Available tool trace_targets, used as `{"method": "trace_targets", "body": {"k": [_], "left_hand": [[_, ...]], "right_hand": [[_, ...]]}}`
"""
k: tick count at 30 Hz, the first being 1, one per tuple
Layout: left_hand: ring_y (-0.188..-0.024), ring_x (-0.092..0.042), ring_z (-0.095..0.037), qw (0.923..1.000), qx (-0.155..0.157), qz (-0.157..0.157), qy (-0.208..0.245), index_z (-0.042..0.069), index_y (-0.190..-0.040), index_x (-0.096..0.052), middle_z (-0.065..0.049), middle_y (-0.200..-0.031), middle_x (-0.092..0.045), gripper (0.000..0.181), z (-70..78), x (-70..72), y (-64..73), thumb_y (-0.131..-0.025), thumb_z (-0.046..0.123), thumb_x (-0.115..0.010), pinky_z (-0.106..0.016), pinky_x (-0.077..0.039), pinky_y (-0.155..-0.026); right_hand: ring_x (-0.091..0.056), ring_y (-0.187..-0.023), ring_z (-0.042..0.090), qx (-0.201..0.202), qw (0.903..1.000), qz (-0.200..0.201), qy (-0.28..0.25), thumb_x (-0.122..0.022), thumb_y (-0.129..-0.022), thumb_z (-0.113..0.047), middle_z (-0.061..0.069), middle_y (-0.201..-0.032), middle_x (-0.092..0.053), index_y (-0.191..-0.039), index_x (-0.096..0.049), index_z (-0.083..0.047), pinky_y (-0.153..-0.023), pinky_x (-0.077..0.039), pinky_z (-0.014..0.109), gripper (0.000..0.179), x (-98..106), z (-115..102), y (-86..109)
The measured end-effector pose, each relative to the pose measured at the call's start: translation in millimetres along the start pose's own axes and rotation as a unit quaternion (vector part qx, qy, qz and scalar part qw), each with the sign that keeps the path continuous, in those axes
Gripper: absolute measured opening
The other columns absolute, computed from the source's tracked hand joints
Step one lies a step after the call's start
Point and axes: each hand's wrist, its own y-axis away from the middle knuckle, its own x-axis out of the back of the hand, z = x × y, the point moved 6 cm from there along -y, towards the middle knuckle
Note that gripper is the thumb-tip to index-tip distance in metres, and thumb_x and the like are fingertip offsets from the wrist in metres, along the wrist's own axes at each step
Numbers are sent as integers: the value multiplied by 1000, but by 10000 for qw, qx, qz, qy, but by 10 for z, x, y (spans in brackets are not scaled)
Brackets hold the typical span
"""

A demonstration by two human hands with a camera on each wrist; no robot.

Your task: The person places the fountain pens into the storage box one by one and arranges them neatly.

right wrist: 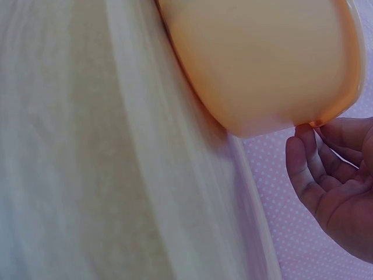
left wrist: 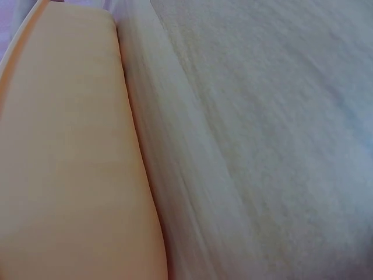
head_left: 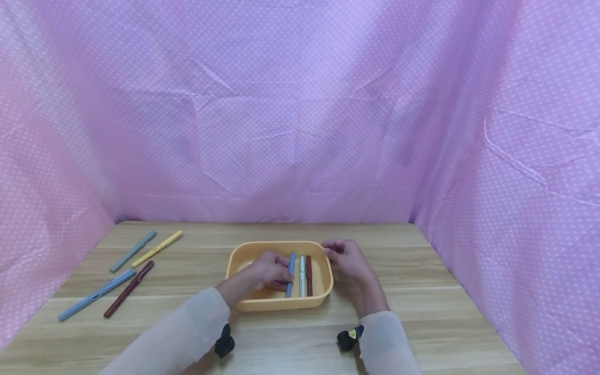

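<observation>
A yellow plastic basket stands on the table. Inside it my left hand pinches a blue pen, which stretches from front to back. Just right of that pen lie a pale green pen and a dark red pen, side by side in the basket. At the basket's back right corner, my right hand holds the rim. The right wrist view shows the curled fingers of this hand at the basket's edge. In the left wrist view only the basket's outer wall shows; the left hand is out of sight there.
On the table's left side lie a grey-green pen, a yellow pen, a blue pen and a dark red pen. Pink dotted cloth hangs behind and at both sides of the wooden table.
</observation>
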Motion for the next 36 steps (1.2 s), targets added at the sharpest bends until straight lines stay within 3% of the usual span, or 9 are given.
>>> {"method": "trace_targets", "body": {"k": [13, 19, 25, 30, 36], "left_hand": [[-72, -67, -22, 9994, 181, 100, 269, -16, -122, -54, -22, -97, -67, 39, 3, -39, -71, -85, -18, -66, -33, -65, -69], [-74, -68, -24, 9996, 232, 163, 23, -15, -121, -55, -21, -95, -65, 40, 10, -61, -56, -83, -17, -70, -34, -65, -67], [-71, -69, -25, 9990, 234, 249, -280, -13, -117, -56, -21, -89, -65, 40, 13, -99, -60, -81, -16, -74, -34, -65, -63], [-70, -68, -24, 9990, 198, 282, -287, -13, -116, -56, -19, -89, -64, 39, 9, -123, -79, -81, -16, -74, -33, -65, -62], [-72, -69, -24, 9992, 193, 215, -274, -14, -119, -54, -21, -93, -66, 40, 22, -148, -85, -83, -16, -72, -33, -65, -65]], "right_hand": [[-72, -95, 26, 1, 10000, 18, 35, -61, -101, -1, 17, -106, -73, -116, -71, 5, -85, -62, 35, 20, 0, -9, 5], [-71, -96, 25, -8, 10000, 16, 36, -60, -101, -1, 18, -107, -73, -117, -70, 6, -86, -62, 35, 20, 3, -3, 3], [-70, -96, 26, 8, 10000, 58, 51, -60, -101, -1, 19, -106, -72, -116, -71, 6, -89, -61, 42, 19, 6, -30, 23], [-70, -98, 29, 71, 10000, 47, 39, -61, -101, -2, 21, -108, -72, -117, -70, 7, -90, -60, 47, 20, 3, -50, 29], [-70, -97, 26, 0, 10000, 60, 68, -61, -101, -3, 19, -107, -72, -117, -70, 7, -90, -61, 43, 20, 5, -43, 23]]}}
